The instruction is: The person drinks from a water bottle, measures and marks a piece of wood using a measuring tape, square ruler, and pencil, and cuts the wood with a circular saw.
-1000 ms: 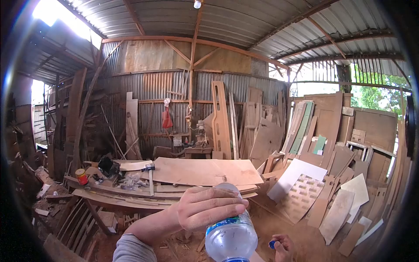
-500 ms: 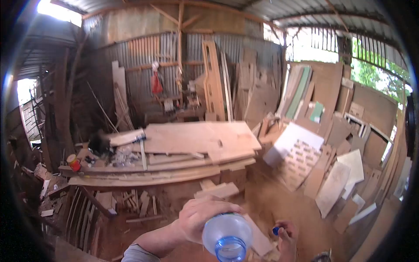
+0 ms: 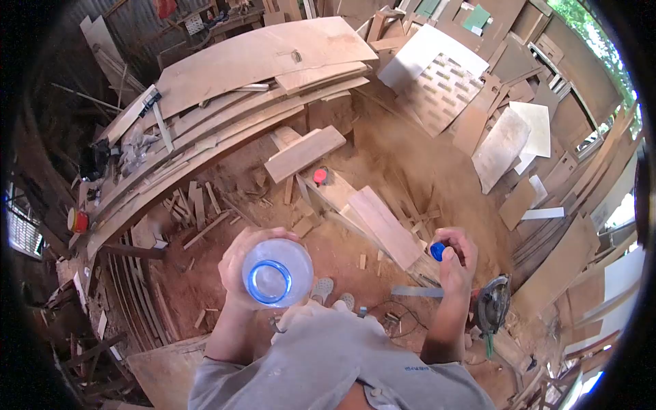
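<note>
A clear plastic bottle (image 3: 299, 263) with a blue-rimmed, uncapped mouth is wrapped in the fingers of my left hand (image 3: 239, 263). Its mouth points up toward my face, in front of my chest. My right hand (image 3: 459, 263) pinches a blue bottle cap (image 3: 437, 251) between thumb and fingers, off to the right and apart from the bottle. Below and between the hands lies a flat wooden board (image 3: 385, 229), with a red round object (image 3: 320, 176) beyond it.
Stacked planks and a large plywood sheet (image 3: 260, 58) fill the bench ahead. A power tool (image 3: 493, 304), perhaps a circular saw, stands near my right forearm. Wood offcuts and sawdust cover the floor. Panels, including a white sheet (image 3: 437, 51), lean at the right.
My view has tilted down, showing my shirt and shoes. The bottle now appears farther left and higher in view, its mouth facing me more. The cap stays in my right hand.
</note>
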`<state>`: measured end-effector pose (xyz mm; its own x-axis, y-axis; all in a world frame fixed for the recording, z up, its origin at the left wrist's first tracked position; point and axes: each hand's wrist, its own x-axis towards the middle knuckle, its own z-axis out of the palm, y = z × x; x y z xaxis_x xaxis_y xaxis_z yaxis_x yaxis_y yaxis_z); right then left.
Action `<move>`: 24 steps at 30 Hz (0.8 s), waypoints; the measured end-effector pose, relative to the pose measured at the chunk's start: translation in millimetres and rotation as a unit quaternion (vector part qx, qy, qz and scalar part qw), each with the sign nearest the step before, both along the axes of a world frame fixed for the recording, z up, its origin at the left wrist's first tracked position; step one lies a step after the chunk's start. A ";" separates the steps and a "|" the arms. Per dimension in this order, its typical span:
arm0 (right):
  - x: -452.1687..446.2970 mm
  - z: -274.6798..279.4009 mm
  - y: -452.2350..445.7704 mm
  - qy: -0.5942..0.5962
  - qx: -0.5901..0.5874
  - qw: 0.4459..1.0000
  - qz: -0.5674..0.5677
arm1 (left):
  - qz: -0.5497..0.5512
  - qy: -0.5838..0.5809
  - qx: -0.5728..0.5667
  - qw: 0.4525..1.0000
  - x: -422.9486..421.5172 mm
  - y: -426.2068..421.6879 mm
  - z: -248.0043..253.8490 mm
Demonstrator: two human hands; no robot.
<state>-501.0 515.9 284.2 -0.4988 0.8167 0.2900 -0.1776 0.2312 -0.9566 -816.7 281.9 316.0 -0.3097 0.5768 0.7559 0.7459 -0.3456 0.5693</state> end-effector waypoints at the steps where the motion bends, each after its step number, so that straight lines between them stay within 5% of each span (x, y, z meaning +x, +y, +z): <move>1: -3.7 3.4 -1.0 0.001 0.007 1.000 0.002 | -0.007 0.018 0.001 1.000 -2.4 1.7 7.5; 24: 2.5 25.9 -22.4 0.049 0.018 0.996 -0.067 | -0.196 0.199 0.127 0.952 7.6 41.4 137.1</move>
